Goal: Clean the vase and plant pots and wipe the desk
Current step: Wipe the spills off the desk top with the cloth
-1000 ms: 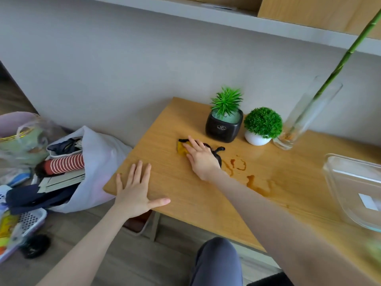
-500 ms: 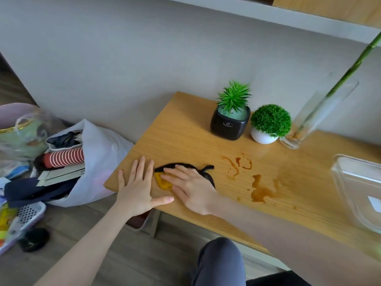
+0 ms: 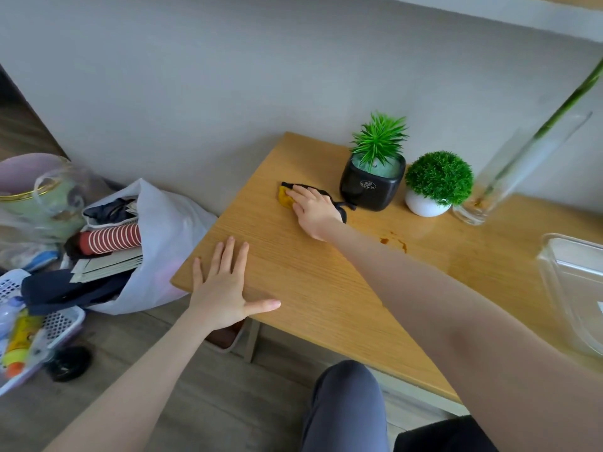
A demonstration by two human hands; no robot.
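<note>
Our right hand [image 3: 313, 208] presses flat, fingers straight, on the cloth [image 3: 287, 197] at the far left of the worktop [image 3: 326, 288], just beside the black pot [image 3: 372, 187]. Our left hand [image 3: 225, 288] lies spread near the corner. A careless sweep right could knock the pot, or smear the brown spill [image 3: 393, 243].

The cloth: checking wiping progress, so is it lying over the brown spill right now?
No, the cloth sits under the right hand beside the black pot, left of the brown spill.
</note>
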